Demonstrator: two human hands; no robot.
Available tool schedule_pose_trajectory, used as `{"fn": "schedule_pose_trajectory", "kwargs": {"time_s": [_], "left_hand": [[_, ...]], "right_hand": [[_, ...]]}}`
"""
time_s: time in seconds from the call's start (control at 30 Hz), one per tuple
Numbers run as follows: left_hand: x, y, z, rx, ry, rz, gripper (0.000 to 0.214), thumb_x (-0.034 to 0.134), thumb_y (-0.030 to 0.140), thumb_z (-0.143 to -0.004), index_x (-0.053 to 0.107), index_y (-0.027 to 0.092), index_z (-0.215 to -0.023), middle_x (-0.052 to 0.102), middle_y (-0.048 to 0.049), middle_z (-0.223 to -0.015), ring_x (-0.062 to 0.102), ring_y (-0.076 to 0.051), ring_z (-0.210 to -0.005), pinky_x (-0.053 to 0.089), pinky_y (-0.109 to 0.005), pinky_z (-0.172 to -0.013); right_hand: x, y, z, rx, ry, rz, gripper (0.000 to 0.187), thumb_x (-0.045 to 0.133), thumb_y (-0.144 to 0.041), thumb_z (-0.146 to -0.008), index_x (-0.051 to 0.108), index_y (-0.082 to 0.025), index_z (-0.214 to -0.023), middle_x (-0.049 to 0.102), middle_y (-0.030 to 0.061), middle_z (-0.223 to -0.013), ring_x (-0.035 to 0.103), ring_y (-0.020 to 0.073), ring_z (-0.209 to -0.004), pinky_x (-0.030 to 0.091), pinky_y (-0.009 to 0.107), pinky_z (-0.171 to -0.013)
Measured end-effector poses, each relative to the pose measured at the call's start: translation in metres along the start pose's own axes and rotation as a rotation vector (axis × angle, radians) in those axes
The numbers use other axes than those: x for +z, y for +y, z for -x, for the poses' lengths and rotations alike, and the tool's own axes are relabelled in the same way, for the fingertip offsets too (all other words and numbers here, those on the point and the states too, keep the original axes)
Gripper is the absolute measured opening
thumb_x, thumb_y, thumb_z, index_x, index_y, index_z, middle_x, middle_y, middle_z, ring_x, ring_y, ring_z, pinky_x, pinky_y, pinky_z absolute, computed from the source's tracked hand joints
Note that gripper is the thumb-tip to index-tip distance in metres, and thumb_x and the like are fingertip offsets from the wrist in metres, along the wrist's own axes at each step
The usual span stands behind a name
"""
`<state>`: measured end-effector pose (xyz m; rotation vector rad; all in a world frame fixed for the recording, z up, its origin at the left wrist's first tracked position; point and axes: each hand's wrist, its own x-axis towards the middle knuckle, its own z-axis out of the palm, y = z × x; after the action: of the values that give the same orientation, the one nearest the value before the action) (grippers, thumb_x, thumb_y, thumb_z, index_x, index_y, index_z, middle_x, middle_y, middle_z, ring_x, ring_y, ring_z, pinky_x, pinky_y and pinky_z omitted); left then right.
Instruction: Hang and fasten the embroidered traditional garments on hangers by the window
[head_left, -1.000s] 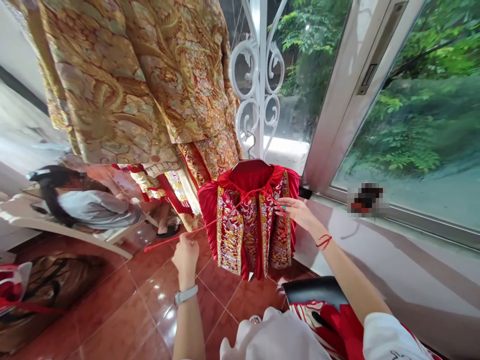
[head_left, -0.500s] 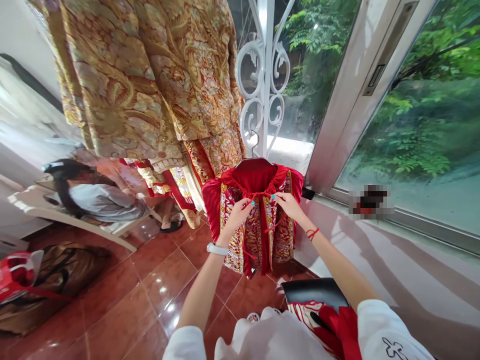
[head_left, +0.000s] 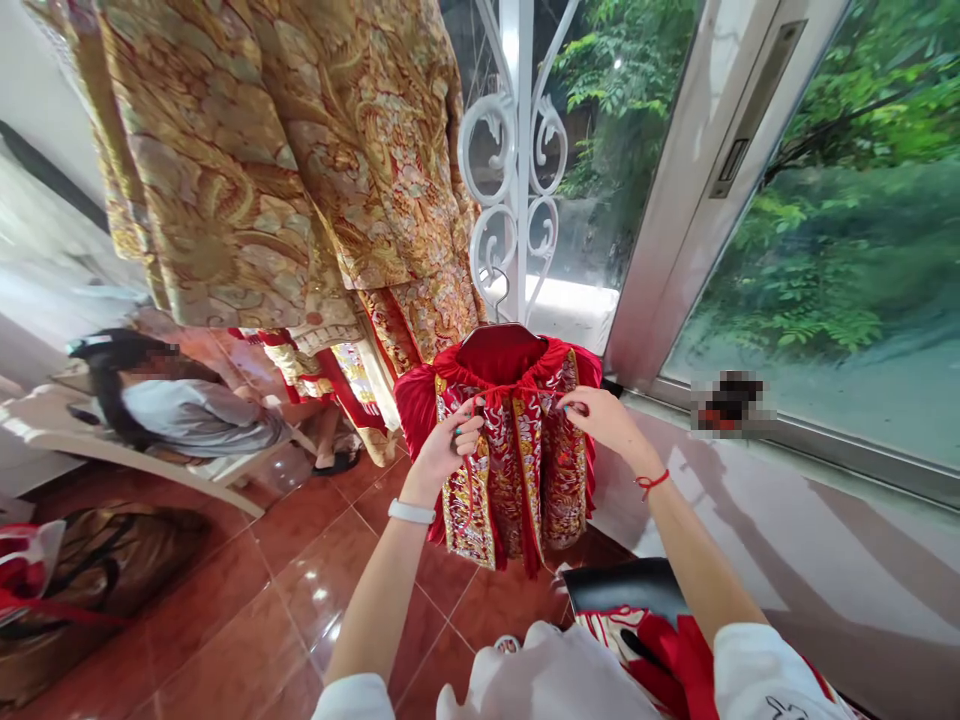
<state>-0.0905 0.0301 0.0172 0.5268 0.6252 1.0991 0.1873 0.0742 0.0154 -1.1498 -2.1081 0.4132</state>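
A red pleated skirt with embroidered gold and silver panels hangs from a red hanger hooked on a white scrolled iron grille. My left hand, with a white wristband, pinches the skirt's left embroidered panel near the waistband. My right hand, with a red string bracelet at the wrist, grips the right side of the skirt at about the same height, fingers curled into the fabric.
Gold and red embroidered robes hang at the upper left. Another person reclines on a white chair at left. A brown bag lies on the red tiled floor. A black tray with red cloth sits below my right arm. The window ledge runs along the right.
A second ago my left hand pulled a red cord out to the left. It then came to the waistband, and both hands have now shifted slightly apart onto the skirt's panels.
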Motion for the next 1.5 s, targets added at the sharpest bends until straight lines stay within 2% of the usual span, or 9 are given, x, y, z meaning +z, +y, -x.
{"fn": "schedule_pose_trajectory", "kwargs": {"time_s": [0.1,0.23,0.33,0.47,0.87,1.1,1.23,1.37,1.5], "left_hand": [[0.014,-0.003,-0.005,0.047,-0.043,-0.152,0.025,0.055,0.007,-0.081,0.063,0.018,-0.102,0.042,0.006,-0.066,0.016,-0.001,-0.04,0.012,-0.013,-0.035],[0.027,-0.004,-0.018,0.216,-0.027,-0.405,0.038,0.057,0.009,-0.076,0.068,0.02,-0.111,0.056,0.0012,-0.079,0.014,-0.002,-0.045,0.014,-0.016,-0.039],[0.031,-0.001,-0.028,0.326,-0.042,-0.616,0.043,0.058,0.015,-0.079,0.067,0.019,-0.121,0.05,0.0028,-0.071,0.017,-0.004,-0.048,0.019,-0.018,-0.042],[0.031,0.006,-0.041,0.576,-0.044,-1.016,0.037,0.06,0.017,-0.082,0.071,0.023,-0.117,0.051,-0.0015,-0.086,0.046,-0.009,-0.07,0.041,-0.019,-0.06],[0.027,0.012,-0.04,1.024,0.076,-1.675,0.016,0.056,0.013,-0.089,0.071,0.019,-0.092,0.057,-0.0084,-0.112,0.058,-0.02,-0.103,0.05,-0.034,-0.092],[0.008,0.033,-0.03,0.945,0.115,-2.07,0.021,0.046,0.013,-0.093,0.066,0.019,-0.093,0.064,-0.0103,-0.1,0.058,-0.023,-0.095,0.046,-0.04,-0.089],[0.0,0.027,-0.032,0.863,0.126,-1.663,0.015,0.046,0.019,-0.093,0.06,0.018,-0.088,0.064,-0.0079,-0.093,0.059,-0.02,-0.088,0.047,-0.036,-0.084],[-0.001,0.014,-0.035,0.594,0.02,-1.076,0.024,0.046,0.042,-0.094,0.053,0.019,-0.094,0.057,0.0014,-0.069,0.055,-0.013,-0.055,0.045,-0.026,-0.059],[0.003,0.021,-0.017,0.575,0.113,-1.484,0.019,0.047,0.036,-0.094,0.058,0.021,-0.092,0.059,0.0005,-0.067,0.053,-0.014,-0.054,0.04,-0.025,-0.057]], "right_hand": [[0.01,-0.013,-0.013,0.082,0.27,0.096,0.022,0.054,-0.025,-0.087,0.076,-0.021,-0.089,0.065,0.0063,-0.084,0.058,0.0193,-0.073,0.043,0.032,-0.071],[0.038,-0.036,-0.036,0.047,0.513,-0.188,0.026,0.055,-0.035,-0.089,0.075,-0.021,-0.079,0.065,0.0071,-0.08,0.057,0.0199,-0.074,0.045,0.033,-0.071],[0.046,-0.045,-0.05,-0.025,0.29,-0.433,0.024,0.062,-0.038,-0.082,0.074,-0.021,-0.07,0.063,0.0039,-0.071,0.056,0.0183,-0.069,0.045,0.031,-0.067],[0.041,-0.044,-0.058,-0.1,-0.005,-0.602,0.023,0.067,-0.041,-0.078,0.076,-0.021,-0.071,0.068,0.0045,-0.077,0.061,0.0206,-0.079,0.047,0.033,-0.077],[0.053,-0.036,-0.059,-0.144,0.101,-0.445,0.018,0.063,-0.029,-0.085,0.075,-0.021,-0.075,0.061,0.0069,-0.097,0.058,0.0201,-0.091,0.048,0.034,-0.086],[0.027,-0.015,-0.044,-0.059,0.367,-0.149,0.026,0.05,-0.026,-0.091,0.069,-0.023,-0.074,0.062,0.0097,-0.095,0.053,0.0263,-0.099,0.044,0.044,-0.096],[0.033,-0.009,-0.032,0.064,0.371,-0.387,0.022,0.055,-0.037,-0.091,0.066,-0.022,-0.079,0.064,0.0087,-0.094,0.058,0.0245,-0.093,0.049,0.043,-0.089],[0.036,-0.016,-0.028,0.103,0.181,-0.51,0.044,0.03,-0.044,-0.101,0.065,-0.019,-0.091,0.064,0.0037,-0.074,0.059,0.0172,-0.065,0.051,0.031,-0.064],[0.002,-0.013,-0.029,0.021,0.188,-0.186,0.034,0.048,-0.042,-0.096,0.068,-0.018,-0.084,0.067,0.0036,-0.078,0.059,0.0173,-0.076,0.049,0.025,-0.069]]}}
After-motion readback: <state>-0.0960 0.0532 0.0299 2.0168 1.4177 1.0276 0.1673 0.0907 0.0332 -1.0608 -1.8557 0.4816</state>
